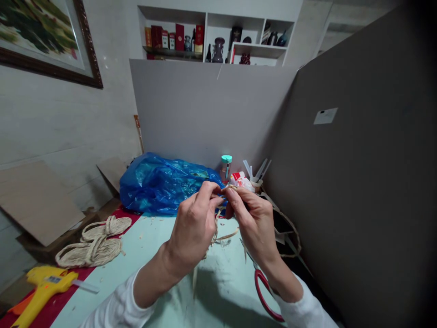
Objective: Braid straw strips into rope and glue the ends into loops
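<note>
My left hand (196,218) and my right hand (254,218) meet in front of me above the table, fingertips close together. Both are closed in a pinch on a thin straw strand (232,186), which looks twisted or braided; its ends are partly hidden by my fingers. Loose straw (228,236) hangs below and between the hands. Beneath my right wrist lies a pair of scissors (261,296) with red handles, partly covered by the forearm.
Woven straw sandals (94,248) and a yellow glue gun (48,287) lie at the left. A blue plastic bag (164,184) fills the back, near a jar with a turquoise lid (226,166) and a small cup of glue sticks (256,182). A grey panel (358,182) stands on the right.
</note>
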The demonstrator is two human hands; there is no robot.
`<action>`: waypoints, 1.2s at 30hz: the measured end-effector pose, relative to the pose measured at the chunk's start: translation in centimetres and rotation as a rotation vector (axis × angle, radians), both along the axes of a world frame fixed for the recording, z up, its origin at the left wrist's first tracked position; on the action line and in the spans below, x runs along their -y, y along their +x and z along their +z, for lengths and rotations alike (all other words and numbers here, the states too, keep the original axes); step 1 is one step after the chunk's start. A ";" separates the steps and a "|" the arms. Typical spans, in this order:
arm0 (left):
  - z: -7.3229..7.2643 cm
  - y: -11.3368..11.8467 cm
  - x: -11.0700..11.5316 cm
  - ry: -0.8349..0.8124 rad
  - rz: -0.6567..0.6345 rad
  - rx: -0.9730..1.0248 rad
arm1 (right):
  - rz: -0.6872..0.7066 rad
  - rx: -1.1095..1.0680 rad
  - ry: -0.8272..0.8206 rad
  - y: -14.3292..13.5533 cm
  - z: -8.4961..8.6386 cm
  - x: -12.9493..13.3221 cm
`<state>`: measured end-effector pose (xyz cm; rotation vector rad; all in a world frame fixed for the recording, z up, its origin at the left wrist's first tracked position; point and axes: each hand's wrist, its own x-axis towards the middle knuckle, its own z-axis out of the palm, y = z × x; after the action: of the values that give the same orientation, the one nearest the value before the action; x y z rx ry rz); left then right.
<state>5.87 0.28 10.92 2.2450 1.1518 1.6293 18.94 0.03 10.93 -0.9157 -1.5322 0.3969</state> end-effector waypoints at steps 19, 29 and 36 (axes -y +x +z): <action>-0.6 1.1 0.6 0.207 -0.045 -0.082 | 0.016 -0.158 -0.021 0.9 0.5 -1.0; 0.2 0.1 -1.2 -0.581 -0.579 0.509 | 0.185 -0.032 -0.102 0.5 0.2 -0.5; 0.6 -0.8 -2.2 -0.454 -0.402 0.325 | 0.267 0.304 -0.102 2.2 0.7 -0.7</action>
<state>5.08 2.46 11.55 1.7110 0.8169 1.3407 21.10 0.68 11.65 -0.8814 -1.9376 0.5501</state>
